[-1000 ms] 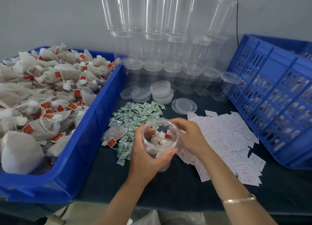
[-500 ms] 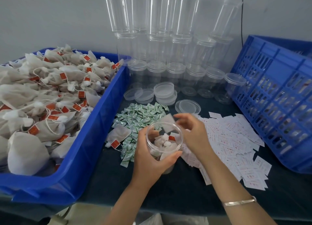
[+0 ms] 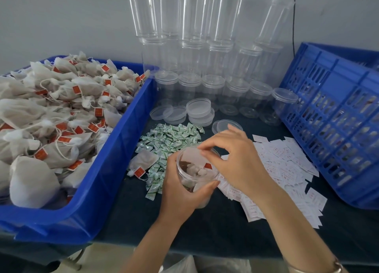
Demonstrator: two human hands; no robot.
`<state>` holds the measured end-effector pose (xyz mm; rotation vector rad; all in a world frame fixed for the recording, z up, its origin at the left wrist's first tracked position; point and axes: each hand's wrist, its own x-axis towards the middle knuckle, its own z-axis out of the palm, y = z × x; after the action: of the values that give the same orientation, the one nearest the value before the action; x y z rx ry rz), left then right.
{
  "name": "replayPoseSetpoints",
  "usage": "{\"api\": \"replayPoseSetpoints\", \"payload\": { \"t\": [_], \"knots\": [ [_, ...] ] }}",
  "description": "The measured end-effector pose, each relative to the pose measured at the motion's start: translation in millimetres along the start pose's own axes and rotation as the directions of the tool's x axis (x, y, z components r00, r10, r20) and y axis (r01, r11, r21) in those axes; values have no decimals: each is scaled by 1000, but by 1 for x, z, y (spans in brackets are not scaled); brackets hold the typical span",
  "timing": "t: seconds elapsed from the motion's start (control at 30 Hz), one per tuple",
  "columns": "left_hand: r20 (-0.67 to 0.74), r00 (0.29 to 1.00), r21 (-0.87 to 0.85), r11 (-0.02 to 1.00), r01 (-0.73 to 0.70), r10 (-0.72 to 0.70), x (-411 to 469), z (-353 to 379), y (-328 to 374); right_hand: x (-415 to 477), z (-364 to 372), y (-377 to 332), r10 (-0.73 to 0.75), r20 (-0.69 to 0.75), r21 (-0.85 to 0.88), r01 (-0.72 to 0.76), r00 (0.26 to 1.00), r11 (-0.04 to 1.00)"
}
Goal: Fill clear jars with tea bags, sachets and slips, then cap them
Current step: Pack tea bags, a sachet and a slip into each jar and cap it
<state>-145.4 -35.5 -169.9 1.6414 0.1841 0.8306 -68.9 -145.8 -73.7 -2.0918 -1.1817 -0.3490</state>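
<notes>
Left hand is wrapped around the open jar, which already has tea bags in it. Right hand pinches a white slip over the jar's mouth, with the green sachets just behind the jar.

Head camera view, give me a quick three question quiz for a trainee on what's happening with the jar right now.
1. True or false: the jar in the left hand already has a lid on.
2. What is the right hand putting into the jar? A) a green sachet B) a white paper slip C) a lid
3. Fill in: the pile of green sachets lies between the blue bin of tea bags and the ____ slips.

Key: 1 false; 2 B; 3 white
</notes>
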Motion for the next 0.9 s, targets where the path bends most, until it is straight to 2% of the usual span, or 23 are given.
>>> {"api": "replayPoseSetpoints", "payload": {
  "t": [0.07,0.1,0.23,0.33,0.4,0.47,0.6,0.77,0.83,0.9],
  "knots": [
    [-6,1000,5,1000,8,-8,-1,0,0,0,-1,3,-87,-41,-125,81,995,989],
    [-7,1000,13,1000,11,-11,-1,0,-1,-1,-2,4,-87,-2,-143,86,996,986],
    [-5,1000,48,999,25,-24,-1,0,-1,-4,-11,7,50,260,12,-55,964,998],
    [-1,999,52,998,35,-35,0,0,0,-4,-21,7,105,195,189,-142,975,972],
    [10,999,55,998,35,-36,-1,0,-1,-4,-28,6,142,115,239,-166,983,957],
    [14,999,56,998,39,-40,-1,0,2,-2,-33,5,177,148,165,-201,973,966],
    [-34,996,26,996,85,-84,-5,13,20,0,-44,6,272,407,-111,-248,872,962],
    [21,999,-63,998,30,-29,-7,59,60,4,-79,12,308,507,-200,-237,805,951],
    [47,998,-56,998,36,-33,-1,79,79,9,-108,14,341,538,-224,-259,771,940],
    [81,997,-38,999,18,-15,8,97,100,13,-143,14,357,532,-243,-266,767,933]
  ]
}}
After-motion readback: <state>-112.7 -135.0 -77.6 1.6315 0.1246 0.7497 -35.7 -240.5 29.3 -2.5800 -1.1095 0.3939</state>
